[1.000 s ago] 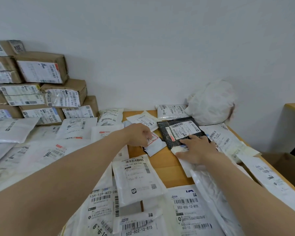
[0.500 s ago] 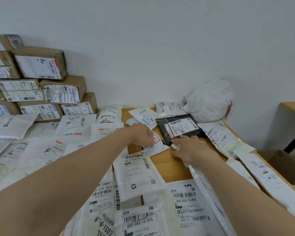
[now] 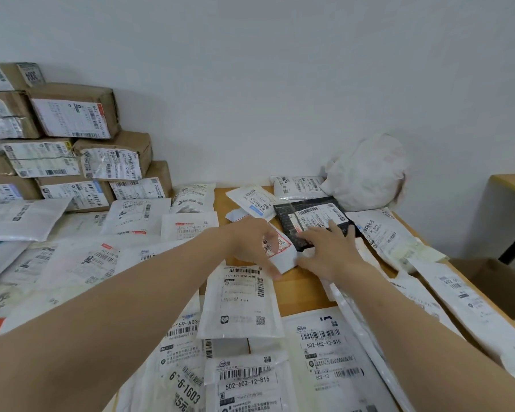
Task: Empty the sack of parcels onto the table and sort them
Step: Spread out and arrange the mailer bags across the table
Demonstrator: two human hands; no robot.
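We see the left hand [image 3: 252,245] arched over a small white plastic parcel [image 3: 283,257] with a red-edged label. Its fingers lie on top and its thumb hooks the near edge, so it grasps that parcel loosely, low over the wooden table [image 3: 304,289]. The right hand [image 3: 329,252] lies released just beside it, fingers straight and spread. Their tips rest on a flat black plastic parcel [image 3: 309,217] with a white label, and the thumb side touches the small parcel's right end. Around them we find flat white plastic mailers [image 3: 241,301] spread label-up over most of the table, many overlapping. At the far right, against the pale wall [image 3: 250,84], sits the crumpled white sack [image 3: 366,173], near the black parcel's far corner. Far left, we see brown cardboard boxes [image 3: 72,114] stacked in tiers.
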